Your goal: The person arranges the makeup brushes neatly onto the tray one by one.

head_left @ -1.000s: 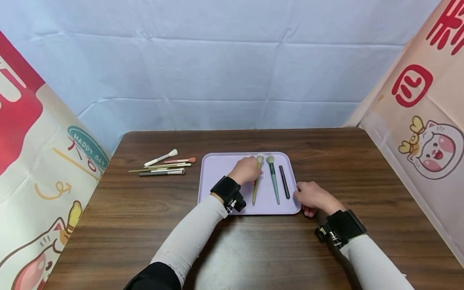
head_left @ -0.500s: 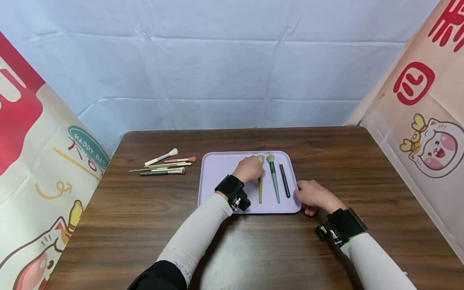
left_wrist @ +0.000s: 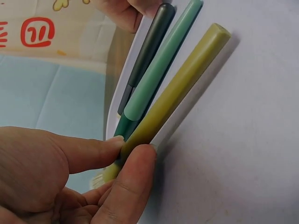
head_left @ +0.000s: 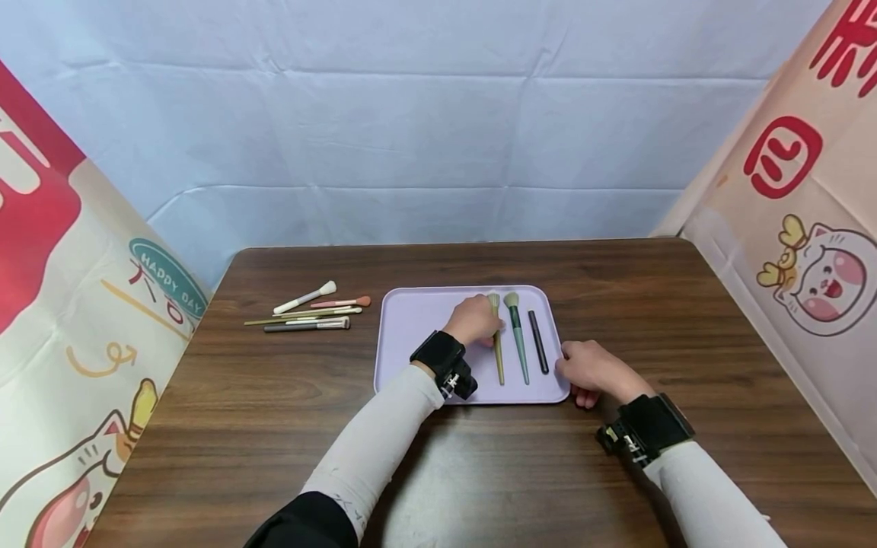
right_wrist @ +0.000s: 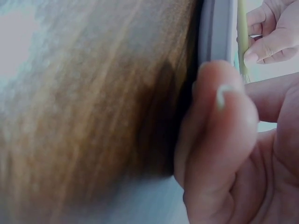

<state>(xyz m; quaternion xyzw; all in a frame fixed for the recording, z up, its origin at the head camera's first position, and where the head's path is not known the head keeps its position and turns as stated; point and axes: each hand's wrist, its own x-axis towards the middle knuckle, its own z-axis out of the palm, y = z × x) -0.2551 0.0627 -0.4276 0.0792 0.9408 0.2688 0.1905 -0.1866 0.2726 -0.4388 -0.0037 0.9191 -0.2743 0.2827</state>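
In the head view my left hand (head_left: 474, 320) is over the lilac tray (head_left: 406, 335). Its thumb and fingers pinch an olive-handled makeup brush (left_wrist: 182, 86), seen close in the left wrist view, with pale bristles partly hidden behind the fingers. Just right of it lie a green makeup brush (head_left: 518, 342) and a slim dark stick-like tool (head_left: 537, 342), both on the tray. My right hand (head_left: 594, 370) grips the tray's right rim near the front corner, fingers curled; the right wrist view shows a fingertip (right_wrist: 222, 93) against the tray's edge.
Left of the tray, several more makeup brushes lie loosely grouped on the wooden table (head_left: 274, 426): a white one (head_left: 301, 300), a pink one (head_left: 342, 303) and a dark-handled one (head_left: 304, 326) among them. A pale cloth (head_left: 438, 152) hangs behind the table, with printed banners at both sides.
My left hand has shifted slightly right with the olive brush, whose handle end has swung right, closer to the green brush. The right hand has stayed at the tray's rim.
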